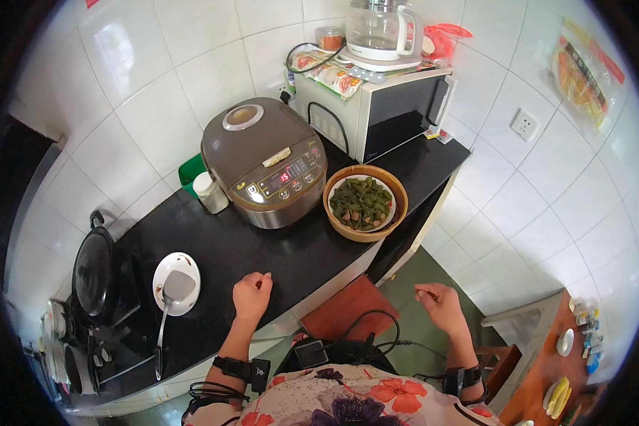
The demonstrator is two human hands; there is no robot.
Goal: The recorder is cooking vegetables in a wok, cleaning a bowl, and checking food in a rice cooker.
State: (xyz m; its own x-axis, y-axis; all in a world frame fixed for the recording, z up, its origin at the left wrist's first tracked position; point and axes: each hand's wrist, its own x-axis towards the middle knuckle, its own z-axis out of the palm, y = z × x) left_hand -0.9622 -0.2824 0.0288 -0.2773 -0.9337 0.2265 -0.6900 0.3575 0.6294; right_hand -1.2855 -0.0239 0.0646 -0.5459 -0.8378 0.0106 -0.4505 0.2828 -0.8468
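My left hand (251,296) is curled into a loose fist above the front of the black countertop (298,255), with nothing visible in it. To its left, a metal spatula (179,286) rests with its blade on a white patterned plate (162,264). Over the floor to the right, my right hand (441,306) has its fingers folded in and appears to hold nothing. A brown multicooker (263,144) stands shut on the counter, its display lit with red digits. Beside it, a round wooden tub (346,232) holds a white dish of chopped green vegetables with meat pieces (362,202).
A microwave (399,117) bears a glass kettle (381,32) at the back. A lidded black wok (95,271) is at far left. A white-capped jar (211,194) stands beside the cooker. Below the counter is a reddish board (349,309). A wooden table (543,357) lies at right.
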